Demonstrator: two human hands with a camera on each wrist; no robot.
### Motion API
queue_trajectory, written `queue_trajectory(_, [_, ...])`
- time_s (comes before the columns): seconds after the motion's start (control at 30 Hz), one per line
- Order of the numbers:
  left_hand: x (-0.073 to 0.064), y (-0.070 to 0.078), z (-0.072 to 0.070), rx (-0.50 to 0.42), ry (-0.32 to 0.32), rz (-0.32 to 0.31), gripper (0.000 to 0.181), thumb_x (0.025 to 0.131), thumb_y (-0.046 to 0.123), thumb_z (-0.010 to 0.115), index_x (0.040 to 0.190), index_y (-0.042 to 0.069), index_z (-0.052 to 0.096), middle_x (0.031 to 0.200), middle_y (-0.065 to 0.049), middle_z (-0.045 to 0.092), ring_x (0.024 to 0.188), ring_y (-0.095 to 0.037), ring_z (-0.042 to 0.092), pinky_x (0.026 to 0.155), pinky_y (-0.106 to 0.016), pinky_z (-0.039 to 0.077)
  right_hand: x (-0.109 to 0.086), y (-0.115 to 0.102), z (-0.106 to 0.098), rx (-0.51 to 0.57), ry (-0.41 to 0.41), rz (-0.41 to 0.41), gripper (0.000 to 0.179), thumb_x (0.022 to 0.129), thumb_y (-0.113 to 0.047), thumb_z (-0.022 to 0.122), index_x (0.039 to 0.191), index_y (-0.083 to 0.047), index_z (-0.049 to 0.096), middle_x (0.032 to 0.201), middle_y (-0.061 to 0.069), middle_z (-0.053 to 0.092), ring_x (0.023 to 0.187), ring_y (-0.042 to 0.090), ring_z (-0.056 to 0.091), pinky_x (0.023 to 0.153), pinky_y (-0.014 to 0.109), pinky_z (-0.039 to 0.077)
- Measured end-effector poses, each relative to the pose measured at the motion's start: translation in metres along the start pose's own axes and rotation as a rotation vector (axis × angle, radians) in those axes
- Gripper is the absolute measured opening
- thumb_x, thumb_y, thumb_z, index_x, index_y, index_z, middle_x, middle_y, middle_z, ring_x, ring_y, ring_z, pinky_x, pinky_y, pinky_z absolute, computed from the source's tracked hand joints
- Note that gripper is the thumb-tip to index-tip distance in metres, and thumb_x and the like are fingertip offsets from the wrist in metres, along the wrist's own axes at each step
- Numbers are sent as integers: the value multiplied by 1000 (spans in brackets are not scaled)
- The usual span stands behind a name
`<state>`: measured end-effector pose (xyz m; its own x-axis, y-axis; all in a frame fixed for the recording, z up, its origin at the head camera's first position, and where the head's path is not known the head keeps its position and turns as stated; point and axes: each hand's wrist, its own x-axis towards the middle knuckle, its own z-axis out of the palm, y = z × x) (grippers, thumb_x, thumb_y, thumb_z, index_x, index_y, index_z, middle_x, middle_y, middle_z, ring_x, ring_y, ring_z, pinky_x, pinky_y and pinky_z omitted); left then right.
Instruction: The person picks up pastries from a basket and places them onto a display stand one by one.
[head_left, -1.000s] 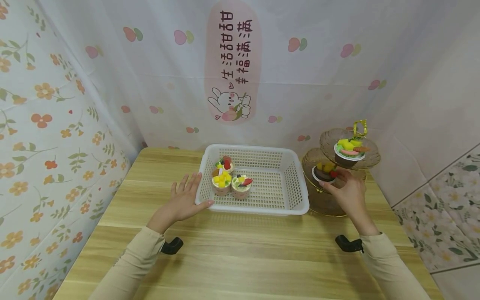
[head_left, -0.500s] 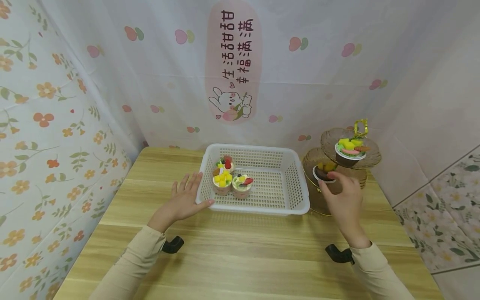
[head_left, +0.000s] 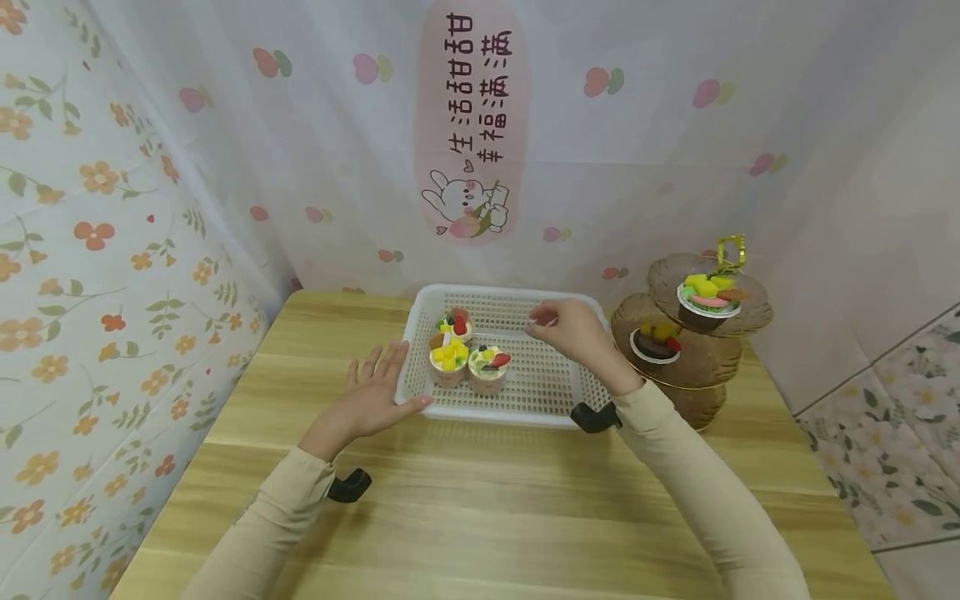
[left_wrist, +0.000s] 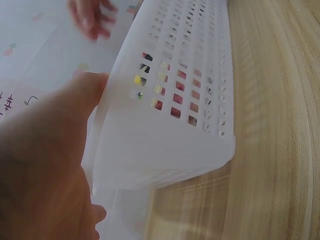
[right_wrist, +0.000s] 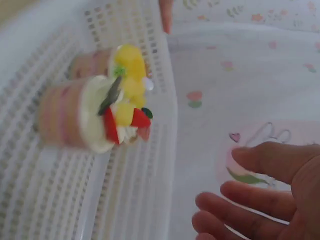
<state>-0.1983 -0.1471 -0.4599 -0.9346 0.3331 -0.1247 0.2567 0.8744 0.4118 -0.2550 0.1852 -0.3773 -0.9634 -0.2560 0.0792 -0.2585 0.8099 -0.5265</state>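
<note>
My left hand (head_left: 372,396) rests against the left end of the white plastic basket (head_left: 525,414), its fingers spread along the rim. Above the basket's right half hovers my right hand (head_left: 573,333), holding nothing, its fingers relaxed and apart in the right wrist view. Inside the basket's left part stand 3 toy dessert cups: one with yellow cubes (head_left: 448,357), one with a strawberry slice (head_left: 488,371), and one with red fruit (head_left: 457,326) behind. On the tiered stand (head_left: 693,367) sit a dark cupcake (head_left: 655,344) on the middle plate and a fruit-topped cupcake (head_left: 707,298) on the top plate.
The stand is at the right, close to the basket's right end. A gold ornament (head_left: 731,252) rises at its top. Printed curtains (head_left: 337,167) border the wooden table (head_left: 480,517) at the back and left. A black bracket (head_left: 349,486) juts from each wrist.
My right hand has let go of the dark cupcake, left on the stand's middle plate, and moved left over the basket. The left hand has stayed at the basket's left end.
</note>
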Motion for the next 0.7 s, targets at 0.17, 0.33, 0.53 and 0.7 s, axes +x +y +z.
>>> queue_trajectory(0.17, [2,0,-1,-1,2,1,104,91,70,47,160,13,-4,169,-13,-1,155,-41,-5,116,-72,-4,56,-8,26,77,-142,-42,42,90,-28,70,124,-4,65,117,15,71,108,30,66,91,45,54])
queue_trajectory(0.33, [2,0,0,-3,2,6,103,91,72,46,160,14,-4,169,-13,-1,155,-42,-4,116,-72,-3,95,2,59,155,-219,-74,53,89,-24,72,136,-4,56,134,14,62,123,31,59,104,47,49])
queue_trajectory(0.53, [3,1,1,-9,-3,5,103,91,72,46,160,14,-4,169,-12,-2,155,-41,-5,117,-72,-4,112,18,86,231,-257,-46,58,87,-24,74,140,-10,54,137,10,61,126,29,55,108,48,45])
queue_trajectory(0.7, [2,-2,-1,-14,-8,-5,103,92,70,47,160,14,-6,169,-12,-3,155,-41,-7,117,-71,-7,118,21,107,232,-273,-59,67,83,-27,79,142,-10,53,135,10,62,125,27,57,108,44,47])
